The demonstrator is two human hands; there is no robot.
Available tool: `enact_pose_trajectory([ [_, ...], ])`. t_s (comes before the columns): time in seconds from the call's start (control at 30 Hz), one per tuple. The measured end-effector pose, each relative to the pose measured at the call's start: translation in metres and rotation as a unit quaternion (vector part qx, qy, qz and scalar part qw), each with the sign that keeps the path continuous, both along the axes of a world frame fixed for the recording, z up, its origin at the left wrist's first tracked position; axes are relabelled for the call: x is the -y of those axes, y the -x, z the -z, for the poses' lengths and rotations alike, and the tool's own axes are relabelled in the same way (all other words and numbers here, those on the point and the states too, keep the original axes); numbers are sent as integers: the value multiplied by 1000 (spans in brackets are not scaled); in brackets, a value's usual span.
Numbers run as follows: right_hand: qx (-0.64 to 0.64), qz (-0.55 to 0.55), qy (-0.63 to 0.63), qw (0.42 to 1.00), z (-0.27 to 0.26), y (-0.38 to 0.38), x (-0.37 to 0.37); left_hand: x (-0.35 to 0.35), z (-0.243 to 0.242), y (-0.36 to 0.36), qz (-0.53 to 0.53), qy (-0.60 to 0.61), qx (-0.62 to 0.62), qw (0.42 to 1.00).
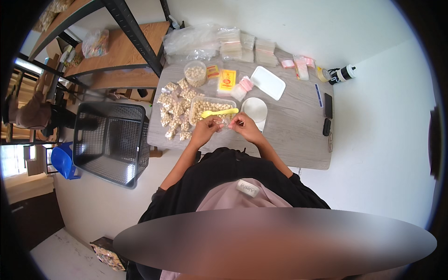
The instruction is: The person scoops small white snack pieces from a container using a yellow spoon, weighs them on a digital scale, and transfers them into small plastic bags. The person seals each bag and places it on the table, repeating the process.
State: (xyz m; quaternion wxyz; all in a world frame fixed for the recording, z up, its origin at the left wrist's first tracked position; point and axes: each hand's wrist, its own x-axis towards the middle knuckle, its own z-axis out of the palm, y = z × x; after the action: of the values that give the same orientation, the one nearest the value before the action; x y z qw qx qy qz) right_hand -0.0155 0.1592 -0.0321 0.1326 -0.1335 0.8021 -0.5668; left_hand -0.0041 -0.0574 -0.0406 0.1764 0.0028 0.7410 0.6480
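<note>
Between them, my left hand (205, 129) and my right hand (245, 126) pinch a small clear plastic bag (224, 123) by its edges. Whether anything is inside the bag is too small to tell. Just beyond stands a rectangular plastic tub (193, 113) of pale round nuts or snack balls, with a yellow plastic spoon (220, 112) lying across it. Beside my right hand sits a white kitchen scale (261, 124) bearing a round white lid or dish (254, 109). Several filled clear bags (176, 108) of the same pale pieces are heaped left of the tub.
A round jar (195, 74), printed yellow packets (227, 80), a white lid (268, 83) and stacks of clear bags (231, 45) occupy the table's (297, 140) far side. A phone (328, 105) lies right. A black crate (111, 143) stands left, near shelving (119, 52); a person (35, 112) is beyond.
</note>
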Motion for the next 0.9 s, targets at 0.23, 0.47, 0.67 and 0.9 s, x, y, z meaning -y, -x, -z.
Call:
enact_pose_trajectory([
  [0.23,49,34,-2,998,2,-3,4,-10,-14,-6,-4,222,-310,924],
  [0.47,61,33,-10,998,-4,-9,11,-27,-12,-16,30,277,-292,915],
  [0.67,-45,11,-79,996,-13,-10,11,-22,-4,-13,42,149,-205,966],
  [0.9,-137,20,-80,987,-17,-8,12,-19,-4,-16,46,123,-157,979],
])
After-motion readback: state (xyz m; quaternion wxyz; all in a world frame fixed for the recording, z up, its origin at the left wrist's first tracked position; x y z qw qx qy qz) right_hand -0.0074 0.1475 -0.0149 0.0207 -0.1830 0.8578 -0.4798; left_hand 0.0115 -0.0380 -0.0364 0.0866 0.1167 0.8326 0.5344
